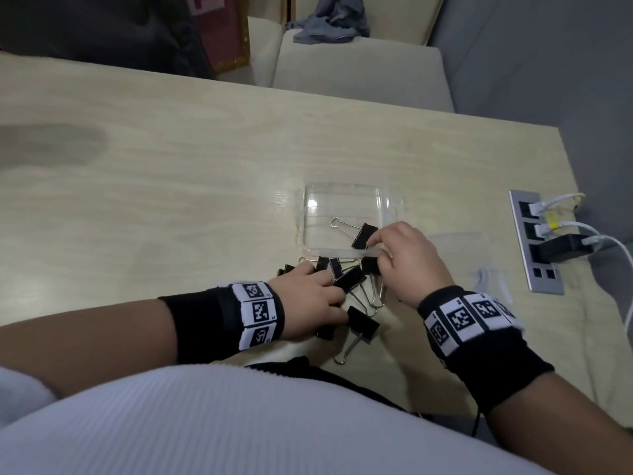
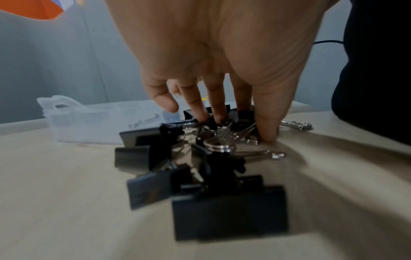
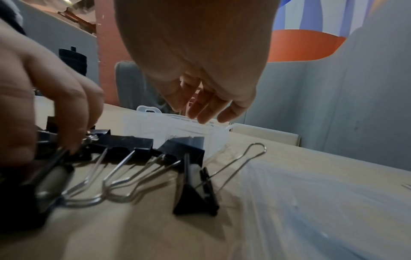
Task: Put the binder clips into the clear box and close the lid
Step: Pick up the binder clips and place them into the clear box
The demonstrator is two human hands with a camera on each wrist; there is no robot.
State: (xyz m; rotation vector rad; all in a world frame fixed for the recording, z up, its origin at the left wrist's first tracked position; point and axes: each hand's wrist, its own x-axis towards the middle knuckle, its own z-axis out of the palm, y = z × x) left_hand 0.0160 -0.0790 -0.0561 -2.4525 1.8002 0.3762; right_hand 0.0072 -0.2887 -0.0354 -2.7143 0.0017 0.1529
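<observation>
A clear box (image 1: 342, 200) lies open on the wooden table, with one black binder clip (image 1: 364, 235) inside. Its lid (image 1: 459, 248) lies to the right, partly under my right wrist. Several black binder clips (image 1: 349, 279) are piled just in front of the box. My left hand (image 1: 329, 286) is on the pile, fingers and thumb (image 2: 266, 133) curled down round some binder clips (image 2: 222, 133). My right hand (image 1: 376, 248) hovers over the box's near rim (image 3: 177, 128), its fingers (image 3: 206, 112) relaxed and holding nothing. The pile (image 3: 133, 146) lies left of the lid (image 3: 311, 202).
A metal socket panel (image 1: 536, 241) with white cables and a black adapter is set into the table at the right edge. Beige seats (image 1: 359, 70) stand beyond the far edge. A black cord (image 1: 342, 375) runs along the near edge by my body.
</observation>
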